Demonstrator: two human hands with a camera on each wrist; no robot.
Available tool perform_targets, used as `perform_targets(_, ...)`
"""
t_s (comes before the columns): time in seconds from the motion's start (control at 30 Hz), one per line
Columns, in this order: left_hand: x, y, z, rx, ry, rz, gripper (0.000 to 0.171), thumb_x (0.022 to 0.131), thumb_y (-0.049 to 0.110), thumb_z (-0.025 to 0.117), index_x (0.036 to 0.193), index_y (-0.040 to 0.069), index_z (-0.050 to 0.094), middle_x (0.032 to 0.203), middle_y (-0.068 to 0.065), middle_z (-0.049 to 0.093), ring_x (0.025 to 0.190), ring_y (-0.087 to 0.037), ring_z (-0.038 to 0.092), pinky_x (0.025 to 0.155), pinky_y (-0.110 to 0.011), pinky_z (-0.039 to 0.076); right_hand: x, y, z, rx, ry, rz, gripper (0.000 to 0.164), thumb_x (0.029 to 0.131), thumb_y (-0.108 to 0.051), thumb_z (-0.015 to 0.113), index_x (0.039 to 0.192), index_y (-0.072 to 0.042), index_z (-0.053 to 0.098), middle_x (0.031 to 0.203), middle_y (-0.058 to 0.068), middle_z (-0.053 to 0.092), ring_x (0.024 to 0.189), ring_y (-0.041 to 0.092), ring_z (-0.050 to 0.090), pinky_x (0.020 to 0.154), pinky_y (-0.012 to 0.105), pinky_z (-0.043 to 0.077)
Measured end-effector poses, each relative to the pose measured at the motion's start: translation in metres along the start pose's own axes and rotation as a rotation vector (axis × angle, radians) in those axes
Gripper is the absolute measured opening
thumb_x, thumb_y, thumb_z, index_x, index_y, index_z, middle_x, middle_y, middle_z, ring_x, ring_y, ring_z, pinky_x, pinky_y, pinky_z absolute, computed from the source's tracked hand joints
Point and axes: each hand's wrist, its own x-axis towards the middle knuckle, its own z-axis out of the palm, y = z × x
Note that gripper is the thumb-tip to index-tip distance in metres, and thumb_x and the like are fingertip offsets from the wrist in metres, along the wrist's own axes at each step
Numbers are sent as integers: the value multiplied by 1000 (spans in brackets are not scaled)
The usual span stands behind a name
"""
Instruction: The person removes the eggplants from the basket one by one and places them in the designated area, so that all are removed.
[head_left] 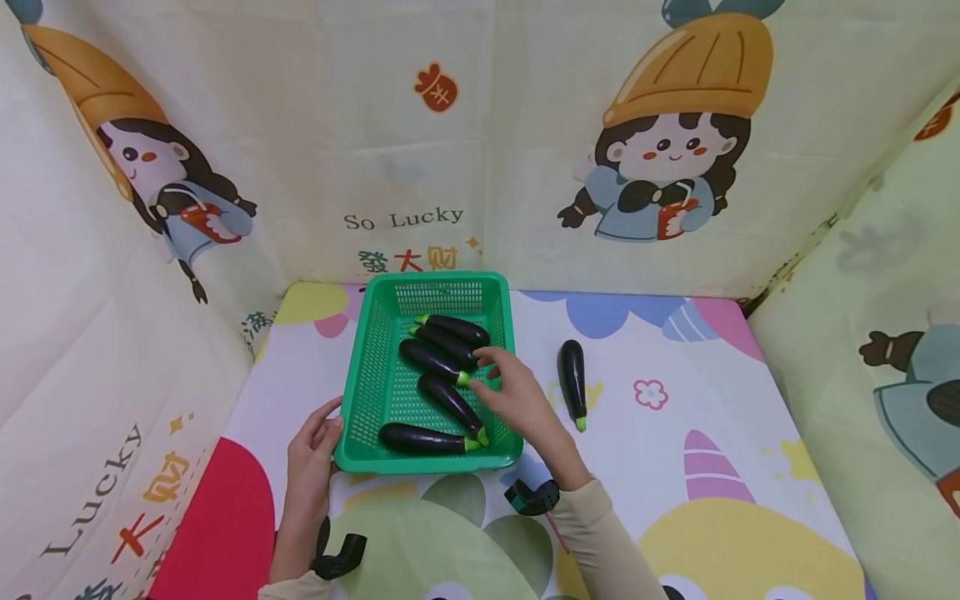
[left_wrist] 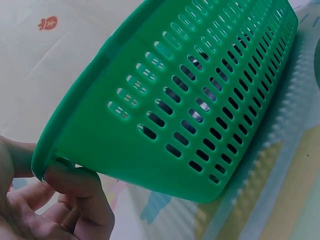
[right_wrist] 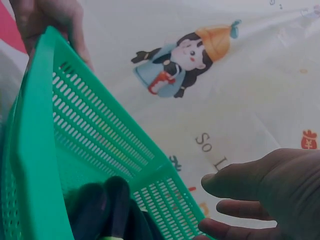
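L hand (head_left: 311,454) grips green basket (head_left: 429,468) at rim — R hand (head_left: 516,398), fingers apart, over 5 eggplants (head_left: 427,358) inside.

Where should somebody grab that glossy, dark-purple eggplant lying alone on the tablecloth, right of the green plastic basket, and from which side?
Probably round the middle of the glossy, dark-purple eggplant, coming from above and gripping across its long sides. Its slim body lies flat, both sides free; the small green stem at its near end offers less to hold.
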Motion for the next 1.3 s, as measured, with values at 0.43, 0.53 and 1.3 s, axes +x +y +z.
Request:
perform_targets(0.43,2,2,0,9,-2,-5,47,108,29,57,154,19,51,96,11,63,83,-5,69,72,-23,62,11,-9,18,-9,-111,-32,45,100,-19,71,141,-6,58,129,18,66,112,34,66,92,46,57)
perform_targets(0.53,3,3,0,3,-7,-8,48,108,30,57,154,19,51,97,12,63,85,-5,69,73,-23,62,13,-9,24,-17,-147,-53,44,101,-19,70,140,-5,58,130,20,66,112,36,67,92,48,58)
perform_targets(1.3,-3,2,-2,-7,-26,-35,48,109,31,56,155,19,49,102,14,66,85,-4,70,74,-23,62,12,-5,66,-162,-340,-99,44,103,-22,68,142,-4,58,142,13,64,128,29,63,108,44,52)
